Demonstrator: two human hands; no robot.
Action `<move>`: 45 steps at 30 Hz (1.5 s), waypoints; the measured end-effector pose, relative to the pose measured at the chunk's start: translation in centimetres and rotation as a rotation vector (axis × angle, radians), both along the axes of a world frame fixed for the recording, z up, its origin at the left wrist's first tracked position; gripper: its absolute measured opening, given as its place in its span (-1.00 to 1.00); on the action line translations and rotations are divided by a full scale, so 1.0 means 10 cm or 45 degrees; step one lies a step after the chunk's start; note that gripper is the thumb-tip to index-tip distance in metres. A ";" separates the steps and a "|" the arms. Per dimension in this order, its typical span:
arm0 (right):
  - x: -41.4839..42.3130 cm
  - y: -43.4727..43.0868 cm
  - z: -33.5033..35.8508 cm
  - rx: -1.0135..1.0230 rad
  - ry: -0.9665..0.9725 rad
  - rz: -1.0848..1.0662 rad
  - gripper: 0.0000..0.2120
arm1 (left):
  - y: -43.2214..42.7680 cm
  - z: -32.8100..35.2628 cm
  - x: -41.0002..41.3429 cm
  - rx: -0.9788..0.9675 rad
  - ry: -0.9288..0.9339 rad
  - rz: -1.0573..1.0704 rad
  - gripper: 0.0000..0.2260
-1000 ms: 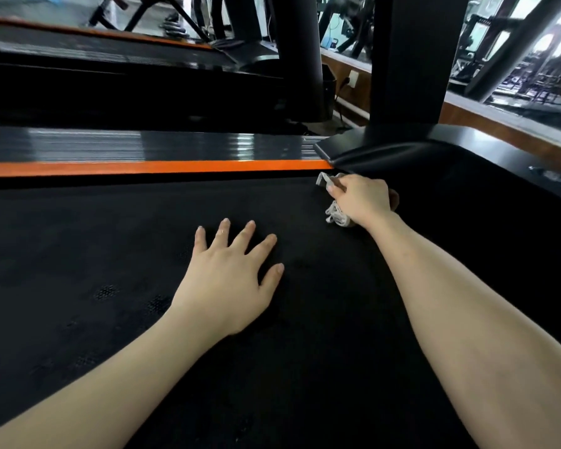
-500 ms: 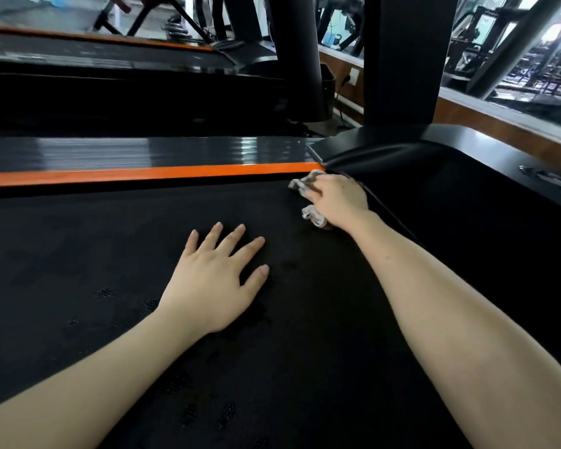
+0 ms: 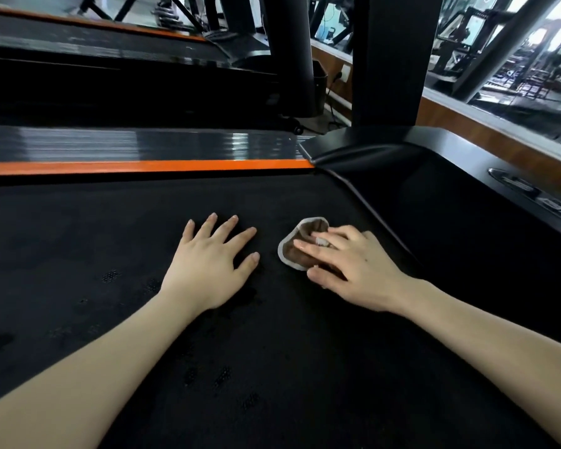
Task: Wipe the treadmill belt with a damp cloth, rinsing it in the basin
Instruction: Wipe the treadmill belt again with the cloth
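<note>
We press the cloth (image 3: 293, 259) onto the treadmill belt (image 3: 272, 351) with the right hand (image 3: 353, 270), fingers (image 3: 314, 249) extended across it rather than curled. The left hand (image 3: 208, 267) rests just beside it, palm down, fingers spread. Caution: the cloth looks bunched and soiled; without a firm grip it may roll out from under the fingers, and unrinsed it may smear dirt. The basin is not in view.

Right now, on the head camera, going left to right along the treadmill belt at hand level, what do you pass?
treadmill belt → left hand, flat on the belt → cloth → right hand, its fingers lying on the cloth → black front cover of the treadmill
</note>
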State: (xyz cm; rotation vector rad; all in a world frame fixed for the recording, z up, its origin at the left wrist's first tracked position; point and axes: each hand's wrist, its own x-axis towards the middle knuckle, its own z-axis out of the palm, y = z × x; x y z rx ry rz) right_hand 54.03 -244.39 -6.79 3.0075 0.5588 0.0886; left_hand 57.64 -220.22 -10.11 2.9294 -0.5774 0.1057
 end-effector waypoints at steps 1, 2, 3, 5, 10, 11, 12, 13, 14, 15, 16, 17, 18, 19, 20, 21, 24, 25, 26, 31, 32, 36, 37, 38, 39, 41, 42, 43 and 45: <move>-0.08 -0.02 0.02 -0.052 -0.074 0.044 -0.37 | 0.00 0.00 0.00 0.003 0.000 -0.001 -0.24; -0.10 -0.03 0.05 -0.107 -0.135 0.074 -0.39 | 0.00 0.00 0.00 -0.001 -0.001 0.001 -0.26; -0.09 -0.03 0.06 -0.152 -0.158 0.093 -0.40 | 0.00 0.00 0.00 -0.008 -0.002 0.007 -0.30; 0.02 -0.01 0.03 -0.148 -0.085 0.141 -0.39 | 0.00 -0.01 0.01 -0.010 -0.002 0.010 -0.41; 0.32 0.02 -0.12 0.225 -0.040 0.127 -0.52 | 0.00 -0.04 0.00 0.016 -0.010 -0.007 -0.26; 0.42 0.00 -0.12 0.234 -0.042 0.088 -0.55 | 0.00 -0.05 0.01 0.023 -0.001 -0.003 -0.28; 0.57 -0.03 -0.12 0.220 -0.033 0.017 -0.59 | 0.00 -0.05 0.02 0.029 0.009 0.003 -0.33; 0.73 -0.05 -0.11 0.203 -0.024 -0.086 -0.63 | 0.00 -0.04 0.02 0.034 0.022 0.005 -0.40; 0.91 -0.06 -0.09 0.197 -0.036 -0.192 -0.64 | -0.01 -0.04 0.01 0.031 0.029 0.004 -0.45; 1.05 -0.05 -0.08 0.196 -0.060 -0.295 -0.64 | -0.01 -0.03 0.01 0.024 0.033 0.004 -0.46; 1.16 -0.02 -0.08 0.197 -0.080 -0.384 -0.63 | -0.01 -0.03 0.00 0.019 0.027 0.004 -0.42; 1.21 0.04 -0.08 0.203 -0.102 -0.431 -0.63 | -0.01 -0.02 0.01 0.019 0.012 0.004 -0.35; 1.19 0.10 -0.08 0.198 -0.118 -0.432 -0.64 | -0.01 -0.01 0.01 0.023 0.007 0.001 -0.29; 1.08 0.18 -0.08 0.179 -0.125 -0.390 -0.65 | -0.02 -0.01 0.01 0.027 0.010 -0.001 -0.26; 0.88 0.25 -0.08 0.166 -0.141 -0.283 -0.63 | -0.01 -0.01 0.02 0.027 0.008 0.002 -0.27; 0.62 0.30 -0.10 0.176 -0.168 -0.130 -0.60 | -0.01 -0.01 0.03 0.024 0.005 0.005 -0.28; -0.24 0.32 -0.13 0.273 -0.130 0.252 -0.57 | 0.00 -0.02 0.02 0.008 -0.010 -0.006 -0.24; -0.38 0.27 -0.15 0.293 -0.120 0.301 -0.60 | 0.01 -0.03 0.02 0.004 -0.017 -0.008 -0.24; -0.40 0.20 -0.18 0.290 -0.118 0.319 -0.62 | 0.01 -0.03 0.01 0.003 -0.021 -0.009 -0.24; 0.34 0.03 -0.09 0.179 -0.045 -0.198 -0.61 | 0.01 -0.03 0.01 0.012 0.008 -0.002 -0.32; 0.47 -0.01 -0.11 0.180 -0.043 -0.307 -0.63 | 0.01 -0.03 0.01 0.008 0.012 0.004 -0.39; 0.20 0.12 -0.13 0.240 -0.115 -0.303 -0.64 | 0.01 -0.01 0.02 0.002 0.021 0.001 -0.49; -0.04 0.17 -0.13 0.260 -0.180 -0.232 -0.62 | 0.01 -0.01 0.02 -0.001 0.019 -0.003 -0.49; -0.30 0.17 -0.13 0.274 -0.240 -0.162 -0.60 | 0.02 -0.01 0.02 -0.003 0.018 -0.005 -0.49; -0.55 0.13 -0.12 0.260 -0.260 -0.102 -0.60 | 0.02 -0.01 0.02 -0.008 0.017 -0.005 -0.49; -0.90 -0.05 -0.12 0.212 -0.217 -0.024 -0.61 | 0.03 -0.02 0.02 -0.019 0.012 -0.010 -0.49; -0.96 -0.13 -0.12 0.201 -0.195 -0.003 -0.61 | 0.03 -0.02 0.02 -0.022 0.011 -0.010 -0.49; -0.93 -0.20 -0.12 0.193 -0.185 -0.002 -0.61 | 0.03 -0.03 0.02 -0.019 0.008 -0.010 -0.49; -0.67 -0.27 -0.12 0.178 -0.225 -0.069 -0.60 | 0.02 -0.03 0.01 -0.003 -0.003 -0.007 -0.48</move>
